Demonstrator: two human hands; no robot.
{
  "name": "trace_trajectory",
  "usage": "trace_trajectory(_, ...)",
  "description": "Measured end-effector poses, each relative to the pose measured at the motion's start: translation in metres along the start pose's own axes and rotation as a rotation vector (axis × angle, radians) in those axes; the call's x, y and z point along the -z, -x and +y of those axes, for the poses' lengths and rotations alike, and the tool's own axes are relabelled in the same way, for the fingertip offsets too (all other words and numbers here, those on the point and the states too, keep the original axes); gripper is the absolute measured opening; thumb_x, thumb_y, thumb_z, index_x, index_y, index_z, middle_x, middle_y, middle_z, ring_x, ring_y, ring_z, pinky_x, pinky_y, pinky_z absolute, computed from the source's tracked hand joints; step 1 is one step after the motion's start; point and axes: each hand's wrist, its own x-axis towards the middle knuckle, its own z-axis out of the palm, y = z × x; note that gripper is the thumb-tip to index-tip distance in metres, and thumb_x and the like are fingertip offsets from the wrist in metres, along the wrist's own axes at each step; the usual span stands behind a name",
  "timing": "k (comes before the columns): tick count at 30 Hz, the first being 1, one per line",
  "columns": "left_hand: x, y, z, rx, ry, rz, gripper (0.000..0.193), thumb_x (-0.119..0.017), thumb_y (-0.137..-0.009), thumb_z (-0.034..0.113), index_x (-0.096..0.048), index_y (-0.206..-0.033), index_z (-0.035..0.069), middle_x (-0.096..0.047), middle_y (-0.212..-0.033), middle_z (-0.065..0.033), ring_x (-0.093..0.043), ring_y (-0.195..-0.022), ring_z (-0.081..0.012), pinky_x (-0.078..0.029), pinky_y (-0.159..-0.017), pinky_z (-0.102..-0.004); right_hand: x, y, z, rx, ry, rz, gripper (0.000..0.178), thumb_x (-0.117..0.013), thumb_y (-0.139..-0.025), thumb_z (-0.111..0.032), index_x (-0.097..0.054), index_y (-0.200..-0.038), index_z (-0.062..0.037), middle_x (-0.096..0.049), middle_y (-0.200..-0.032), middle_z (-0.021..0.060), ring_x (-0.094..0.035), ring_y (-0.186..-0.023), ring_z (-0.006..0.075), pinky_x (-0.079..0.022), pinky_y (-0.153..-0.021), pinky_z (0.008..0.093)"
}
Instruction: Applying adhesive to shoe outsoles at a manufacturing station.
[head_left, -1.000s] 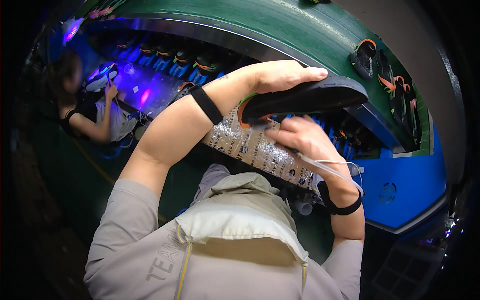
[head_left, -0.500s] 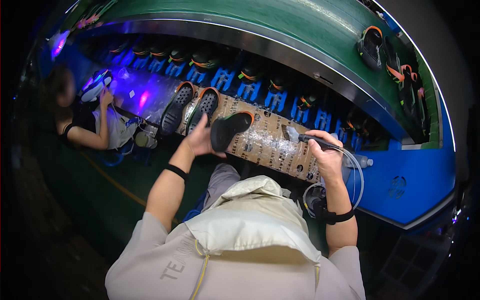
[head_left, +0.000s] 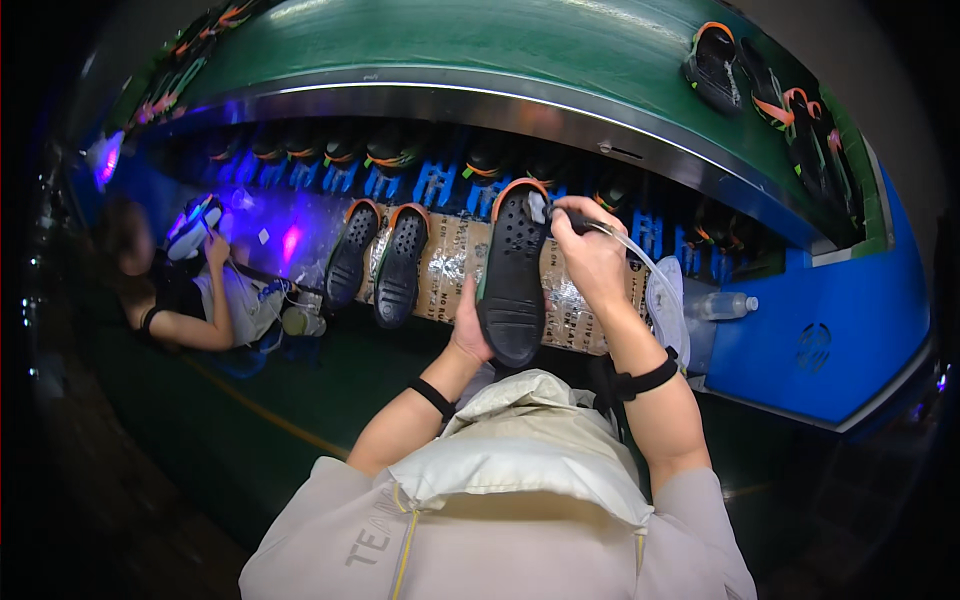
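Observation:
In my left hand (head_left: 470, 328) is a black shoe sole (head_left: 512, 300) with an orange rim at its heel. It is held lengthwise before me, heel end away, its inner face with many small holes turned up. My right hand (head_left: 592, 255) is closed round the dark handle of a brush (head_left: 572, 222) that has a clear tube trailing from it. The pale bristles meet the sole's heel end, near the right rim. To the left, two more black soles with orange rims, one (head_left: 402, 268) nearer and one (head_left: 352, 255) farther left, rest on the bench.
The narrow bench (head_left: 452, 262) is covered in brown printed wrap. Behind it run blue holders (head_left: 434, 180) with soles, below a green conveyor (head_left: 480, 40) carrying more soles (head_left: 716, 68). A clear bottle (head_left: 727, 305) lies at right. At left, a co-worker (head_left: 190, 300) holds a shoe.
The sole in my left hand has swung round and turned, its holed inner face now up. My right hand has brought the brush leftward onto its heel.

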Motion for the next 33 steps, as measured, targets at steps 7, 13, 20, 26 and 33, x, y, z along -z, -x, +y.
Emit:
trace_trajectory(7,-0.029,-0.018,0.000,-0.148,-0.110,0.067,0.077,-0.024,-0.106,0.063,-0.049,-0.152,0.007,-0.062,-0.142,-0.0185,-0.062,-0.130,-0.0319,-0.048,-0.113,-0.0487,0.018,0.023,-0.027,0.559,0.160,-0.239,0.015,-0.074,-0.085,-0.005,-0.072,-0.100,-0.0012,-0.071,-0.090,0.0170,-0.069,-0.084,0.0358,-0.055,-0.076,0.0416)
trace_trajectory(13,-0.063,-0.022,0.004,-0.137,-0.293,-0.017,0.079,-0.024,-0.104,0.066,-0.055,-0.145,0.005,-0.065,-0.135,-0.0214,-0.067,-0.121,-0.0361,-0.053,-0.108,-0.0512,0.067,0.034,-0.064,0.408,0.363,-0.822,0.019,-0.076,-0.081,-0.011,-0.078,-0.097,-0.0028,-0.075,-0.091,0.0196,-0.073,-0.083,0.0367,-0.059,-0.077,0.0443)
trace_trajectory(20,-0.100,-0.011,-0.016,-0.165,-0.221,-0.096,0.076,-0.030,-0.104,0.063,-0.049,-0.153,0.009,-0.060,-0.146,-0.0137,-0.062,-0.131,-0.0313,-0.052,-0.111,-0.0464,0.053,-0.001,-0.068,0.666,-0.005,0.223,0.025,-0.076,-0.084,0.002,-0.074,-0.109,0.0024,-0.069,-0.085,0.0143,-0.064,-0.074,0.0299,-0.052,-0.069,0.0380)
trace_trajectory(26,-0.106,-0.016,-0.017,-0.298,-0.336,0.108,0.079,-0.035,-0.103,0.069,-0.044,-0.157,0.012,-0.054,-0.153,-0.0135,-0.060,-0.134,-0.0314,-0.050,-0.113,-0.0480,0.052,0.000,-0.063,0.781,-0.219,-0.161,0.035,-0.081,-0.082,-0.005,-0.077,-0.117,-0.0084,-0.069,-0.086,0.0087,-0.063,-0.079,0.0284,-0.053,-0.075,0.0379)
trace_trajectory(33,-0.099,-0.014,-0.002,-0.208,-0.126,-0.123,0.078,-0.036,-0.102,0.068,-0.044,-0.156,0.013,-0.055,-0.152,-0.0147,-0.059,-0.135,-0.0329,-0.049,-0.115,-0.0491,0.056,0.003,-0.071,0.907,0.184,-0.197,0.033,-0.081,-0.082,-0.012,-0.075,-0.115,-0.0118,-0.066,-0.083,0.0034,-0.060,-0.084,0.0248,-0.044,-0.077,0.0384)
